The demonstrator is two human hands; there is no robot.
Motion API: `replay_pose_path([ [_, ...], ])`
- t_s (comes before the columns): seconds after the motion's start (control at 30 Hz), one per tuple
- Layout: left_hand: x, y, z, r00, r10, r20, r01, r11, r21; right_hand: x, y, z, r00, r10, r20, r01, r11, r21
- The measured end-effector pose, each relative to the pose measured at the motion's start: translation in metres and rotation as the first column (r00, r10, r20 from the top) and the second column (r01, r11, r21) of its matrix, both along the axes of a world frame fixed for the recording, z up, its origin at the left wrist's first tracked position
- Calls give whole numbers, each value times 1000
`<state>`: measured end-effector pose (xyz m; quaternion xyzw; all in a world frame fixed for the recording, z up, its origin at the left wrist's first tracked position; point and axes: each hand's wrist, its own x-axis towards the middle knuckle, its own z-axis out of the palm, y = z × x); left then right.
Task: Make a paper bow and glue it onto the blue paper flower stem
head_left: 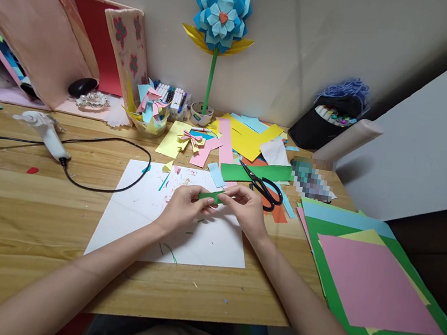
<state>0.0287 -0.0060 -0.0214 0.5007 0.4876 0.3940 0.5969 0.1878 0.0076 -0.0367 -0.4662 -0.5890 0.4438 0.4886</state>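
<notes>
Both my hands meet over a white sheet of paper (196,239) on the wooden table. My left hand (184,207) and my right hand (246,207) pinch the two ends of a small green paper piece (210,195), fingers closed on it. Thin green slivers (169,252) lie on the white sheet below my left wrist. Black-handled scissors (264,187) rest just right of my right hand on a green paper strip (258,171).
A white glue gun (46,132) with a black cord (111,187) lies at the left. Coloured paper scraps (245,137), a cup of paper bits (150,114), markers (175,98) and a blue paper flower (222,13) stand behind. Large pink and green sheets (374,282) overhang the right edge.
</notes>
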Motion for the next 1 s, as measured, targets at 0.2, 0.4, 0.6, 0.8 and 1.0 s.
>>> replay_pose_path([
  [0.2,-1,0,-2,998,-18,-53,19,999,29,-3,-3,4,999,-26,27,26,1000,-12],
  [0.4,-4,1,0,980,-63,-190,95,982,162,-5,-6,6,998,-46,46,45,999,9],
  [0.6,-8,1,-1,873,-20,-487,219,909,355,-5,-6,3,997,-42,59,40,999,33],
  [0.8,-5,-1,-3,875,-5,-483,203,911,359,-5,-6,3,999,-37,26,36,999,26],
  [1.0,-3,-3,-6,938,-22,-347,136,941,310,-6,-4,3,996,-57,-72,53,997,-51],
])
